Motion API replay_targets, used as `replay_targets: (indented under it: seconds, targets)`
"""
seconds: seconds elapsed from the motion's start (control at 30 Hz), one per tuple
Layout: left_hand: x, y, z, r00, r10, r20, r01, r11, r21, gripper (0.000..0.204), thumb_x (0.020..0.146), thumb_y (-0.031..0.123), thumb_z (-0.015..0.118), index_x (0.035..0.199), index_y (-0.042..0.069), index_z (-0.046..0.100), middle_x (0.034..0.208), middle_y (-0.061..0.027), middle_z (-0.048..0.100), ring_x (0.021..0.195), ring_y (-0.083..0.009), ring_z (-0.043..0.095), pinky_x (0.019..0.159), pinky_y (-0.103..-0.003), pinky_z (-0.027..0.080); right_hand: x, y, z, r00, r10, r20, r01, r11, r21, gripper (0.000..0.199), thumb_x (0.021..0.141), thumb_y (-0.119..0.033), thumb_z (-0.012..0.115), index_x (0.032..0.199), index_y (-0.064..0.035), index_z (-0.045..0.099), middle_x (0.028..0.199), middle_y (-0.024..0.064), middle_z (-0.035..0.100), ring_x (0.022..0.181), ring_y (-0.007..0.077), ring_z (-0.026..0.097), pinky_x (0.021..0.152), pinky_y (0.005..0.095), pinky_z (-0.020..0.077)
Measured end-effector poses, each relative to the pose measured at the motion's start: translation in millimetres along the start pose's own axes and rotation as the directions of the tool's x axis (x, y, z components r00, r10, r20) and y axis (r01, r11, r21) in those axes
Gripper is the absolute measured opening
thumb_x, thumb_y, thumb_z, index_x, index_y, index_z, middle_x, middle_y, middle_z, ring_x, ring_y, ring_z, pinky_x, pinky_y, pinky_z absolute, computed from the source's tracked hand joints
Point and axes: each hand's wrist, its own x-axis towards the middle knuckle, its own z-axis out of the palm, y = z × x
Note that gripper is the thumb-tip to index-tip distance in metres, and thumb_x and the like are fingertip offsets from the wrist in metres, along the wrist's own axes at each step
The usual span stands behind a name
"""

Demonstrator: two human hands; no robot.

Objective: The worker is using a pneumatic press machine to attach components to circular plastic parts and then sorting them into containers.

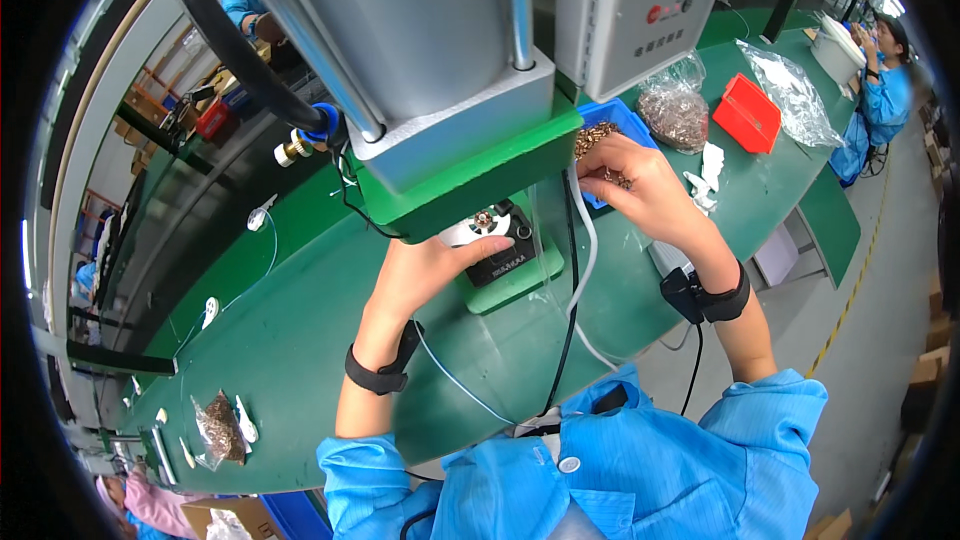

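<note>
My left hand (425,275) is at the base of a bench press, its thumb stretched across the front of a black fixture block (502,263). It grips a white plastic part (460,233) with a round metal centre, seated at the fixture; the other fingers are hidden under the press's green plate (470,175). My right hand (645,185) reaches into a blue bin (632,120) of small copper-coloured metal pieces (597,137). Its fingers are curled and pinched among the pieces. How many it holds is hidden.
Behind the bin lie a clear bag of metal pieces (675,115), a red bin (748,115) and a clear plastic bag (790,95). Black and grey cables hang beside the press. Another bag (222,430) lies at the left. A co-worker (885,90) sits at the far right.
</note>
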Motion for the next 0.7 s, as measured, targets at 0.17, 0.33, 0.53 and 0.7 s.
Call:
replay_targets:
  seconds: [0.17,0.33,0.53,0.7]
  targets:
    - [-4.1,-15.5,5.8,0.998,0.035,-0.045,-0.042,0.984,-0.174,0.055,0.064,0.011,0.079,0.113,0.001,0.057,0.097,-0.0073,0.063,0.088,-0.0125,0.057,0.081,-0.027,0.046,11.4,2.8,18.7,0.988,-0.153,0.004,0.153,0.987,-0.056,0.011,0.074,-0.007,0.06,0.084,-0.0006,0.062,0.075,0.0098,0.055,0.078,0.0253,0.052,0.068,0.0335,0.0427]
    - [-5.0,-5.7,8.4,0.999,0.03,-0.025,-0.033,0.991,-0.126,0.054,0.063,0.014,0.079,0.111,0.002,0.059,0.094,-0.0074,0.063,0.084,-0.0122,0.058,0.078,-0.027,0.047,13.3,3.8,27.9,0.986,-0.165,-0.003,0.165,0.986,-0.022,0.014,0.074,-0.011,0.063,0.083,-0.0001,0.061,0.077,0.0093,0.057,0.078,0.0262,0.051,0.069,0.0352,0.0424]
    - [-2.6,4.0,5.9,0.999,-0.013,-0.03,0.012,1.0,-0.025,0.049,0.062,0.017,0.08,0.104,0.001,0.062,0.085,-0.0068,0.064,0.077,-0.0102,0.057,0.071,-0.026,0.047,13.6,-2.3,33.0,0.99,-0.144,-0.003,0.144,0.988,0.061,0.016,0.075,-0.015,0.064,0.082,-0.0011,0.06,0.077,0.0094,0.058,0.075,0.0274,0.053,0.068,0.0368,0.0433]
    - [-3.2,-6.1,10.7,0.996,-0.053,-0.076,0.039,0.983,-0.178,0.045,0.062,0.017,0.08,0.1,0.0,0.063,0.077,-0.0029,0.062,0.069,-0.0075,0.053,0.065,-0.025,0.045,22.0,-11.7,49.0,0.981,-0.188,-0.055,0.195,0.958,0.209,0.018,0.075,-0.018,0.065,0.083,-0.0023,0.06,0.079,0.0098,0.06,0.075,0.029,0.055,0.067,0.0374,0.0438]
